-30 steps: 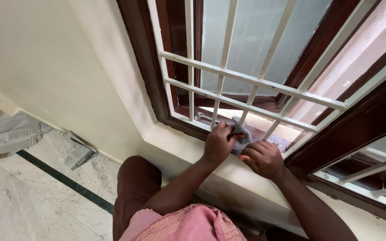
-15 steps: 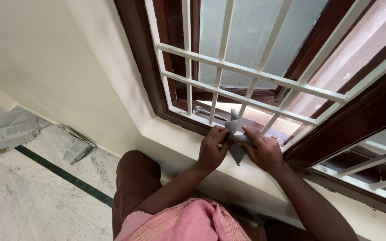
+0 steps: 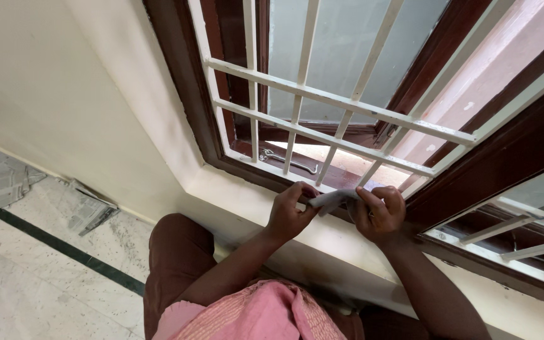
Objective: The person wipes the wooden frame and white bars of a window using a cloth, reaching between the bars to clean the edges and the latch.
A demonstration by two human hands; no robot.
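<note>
**Two hands stretch a grey cloth above the window ledge**

The fingers (image 3: pixel 302 191) of the left hand (image 3: pixel 289 214) are curled in and pinched shut on one end of a small grey cloth (image 3: pixel 332 200), thumb pressing up against the fingertips. The right hand (image 3: pixel 380 214) does the same at the other end, its fingers bent over and closed on the fabric, knuckles turned up toward the window. The cloth runs between the two grips as a short, flattened strip, held in the air just above the cream-painted window ledge (image 3: pixel 247 195) and just in front of the bottom of the white window grille (image 3: pixel 322 135).

Both wrists are cocked slightly upward. The left forearm rises from the lower middle of the view, slanting up and to the right; the right forearm comes in from the bottom right, slanting up and to the left, so the two arms meet in a narrow wedge at the cloth. The person's pink top (image 3: pixel 253 315) and a bent knee in dark brown trousers (image 3: pixel 177 264) sit below the arms.

Behind the grille, a metal window latch (image 3: pixel 288 162) lies on the dark wooden frame (image 3: pixel 184 94), with frosted glass above it. Down to the left, sheets of newspaper (image 3: pixel 89 211) lie on the speckled marble floor (image 3: pixel 20 283) near the wall.
</note>
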